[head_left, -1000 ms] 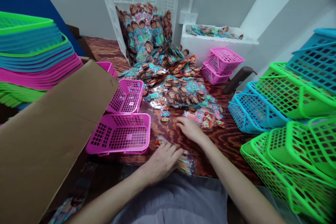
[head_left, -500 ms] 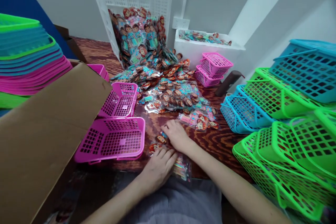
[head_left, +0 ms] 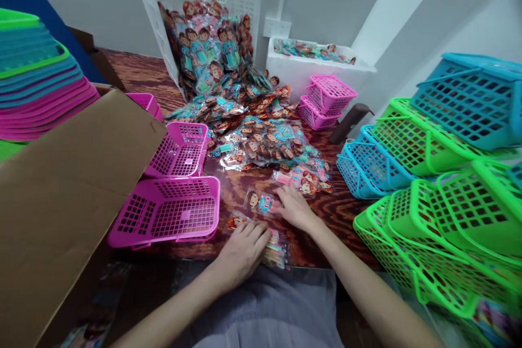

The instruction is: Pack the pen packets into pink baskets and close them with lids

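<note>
My left hand [head_left: 246, 247] lies over a small pile of clear packets [head_left: 277, 250] at the table's front edge, fingers laid across the top. From under its fingertips shows a red-haired cartoon figure [head_left: 236, 221]. Just beyond, my right hand [head_left: 297, 207] has its fingers closed on one end of a flat clear packet [head_left: 261, 203] with a brown-haired cartoon figure in a blue outfit. Its thumb is hidden from me. Past that hand lie pink packets [head_left: 304, 179] with red-haired figures, beside a large spread heap of similar packets [head_left: 265, 144].
Pink open baskets [head_left: 218, 201] stand left, by a cardboard flap [head_left: 81, 190] and stacked baskets [head_left: 41, 92]. Green baskets [head_left: 424, 228] and blue baskets [head_left: 367, 166] crowd the right. A white crate [head_left: 163, 49] spills packets at the back, near a white foam box [head_left: 281, 68].
My right hand has moved right and away from my left hand, and the brown-haired packet has shifted forward with it. My left hand stays on the pile. The view has shifted slightly.
</note>
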Action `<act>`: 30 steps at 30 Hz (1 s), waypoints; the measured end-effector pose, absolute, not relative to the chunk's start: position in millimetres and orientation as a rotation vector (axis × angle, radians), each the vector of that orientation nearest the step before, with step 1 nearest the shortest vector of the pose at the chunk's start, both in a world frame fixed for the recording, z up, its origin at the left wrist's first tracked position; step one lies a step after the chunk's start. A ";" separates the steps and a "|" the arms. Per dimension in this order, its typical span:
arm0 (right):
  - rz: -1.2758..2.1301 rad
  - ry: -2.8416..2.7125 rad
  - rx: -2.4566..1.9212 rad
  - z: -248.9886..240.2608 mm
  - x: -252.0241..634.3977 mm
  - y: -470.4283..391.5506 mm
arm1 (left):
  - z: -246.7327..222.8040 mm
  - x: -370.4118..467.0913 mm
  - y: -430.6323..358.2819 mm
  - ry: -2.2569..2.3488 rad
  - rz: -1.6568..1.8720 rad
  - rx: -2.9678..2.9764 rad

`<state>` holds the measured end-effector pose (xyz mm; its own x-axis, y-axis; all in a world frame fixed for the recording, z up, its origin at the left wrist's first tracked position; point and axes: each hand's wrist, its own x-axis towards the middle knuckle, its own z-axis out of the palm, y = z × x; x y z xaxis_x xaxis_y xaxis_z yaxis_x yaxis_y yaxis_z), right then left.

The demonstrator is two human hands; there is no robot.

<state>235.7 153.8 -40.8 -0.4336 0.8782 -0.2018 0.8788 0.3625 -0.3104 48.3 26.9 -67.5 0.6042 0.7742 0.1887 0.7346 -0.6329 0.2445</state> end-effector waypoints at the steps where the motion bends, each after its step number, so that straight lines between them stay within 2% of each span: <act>1: -0.602 2.557 1.692 -42.5 235.6 150.8 | -68.2 48.9 27.0 1.272 0.415 2.689; 8: -0.706 2.653 1.632 -45.5 226.9 111.2 | -73.1 49.7 32.2 1.308 0.553 2.814; 11: -1.005 2.725 1.306 -38.1 238.6 112.0 | -72.3 48.1 36.9 1.258 0.527 2.834; 13: -1.135 2.639 1.311 -32.7 251.2 130.2 | -70.1 47.8 38.9 1.243 0.442 2.806; 14: -1.114 2.597 1.442 -31.0 256.8 143.3 | -68.9 48.0 39.4 1.248 0.397 2.784; 17: -0.746 2.510 2.045 -32.3 264.0 183.7 | -66.5 49.8 38.7 1.268 0.323 2.723; 19: -0.611 2.483 2.187 -38.1 260.7 199.4 | -67.3 50.9 37.1 1.280 0.333 2.679; 22: -0.587 2.543 2.117 -47.6 258.0 198.2 | -71.2 51.4 35.4 1.319 0.380 2.612; 27: -0.785 2.763 1.659 -47.4 301.2 167.9 | -75.2 51.7 36.9 1.344 0.369 2.580; 30: -0.924 2.870 1.749 -46.0 334.2 150.4 | -76.0 51.7 37.6 1.313 0.363 2.578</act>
